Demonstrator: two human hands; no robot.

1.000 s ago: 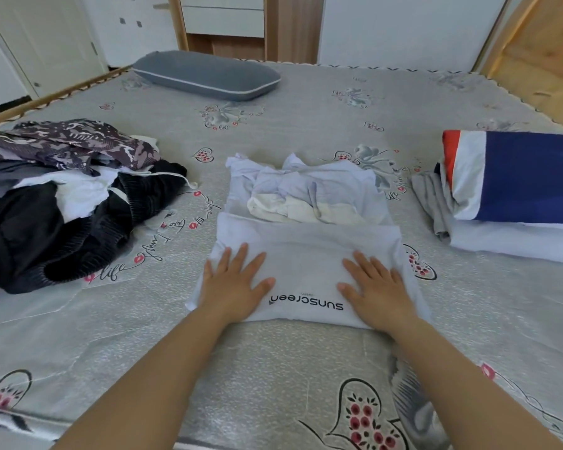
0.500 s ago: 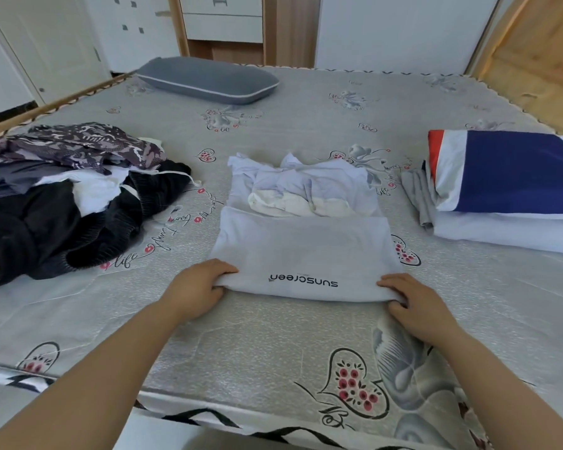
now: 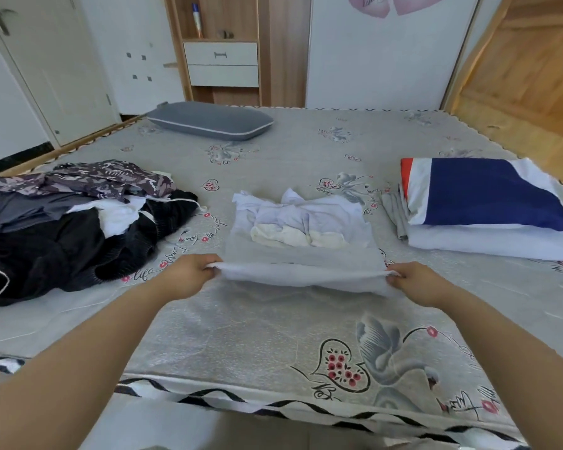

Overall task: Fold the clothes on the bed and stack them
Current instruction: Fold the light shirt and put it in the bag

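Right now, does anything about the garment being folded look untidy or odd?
Yes. On the pale lilac garment, the far half is bunched, with a crumpled cream lining exposed, so it does not lie flat.

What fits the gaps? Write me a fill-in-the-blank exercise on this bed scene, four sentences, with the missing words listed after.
1. The left hand and right hand each pinch a near corner of the pale ____ garment.
2. The unfolded pile of dark clothes lies to the person's ____.
3. The grey pillow rests at the ____ end of the bed.
4. The folded stack on the right has a top item that is mainly ____.

Missing words: lavender; left; far; blue
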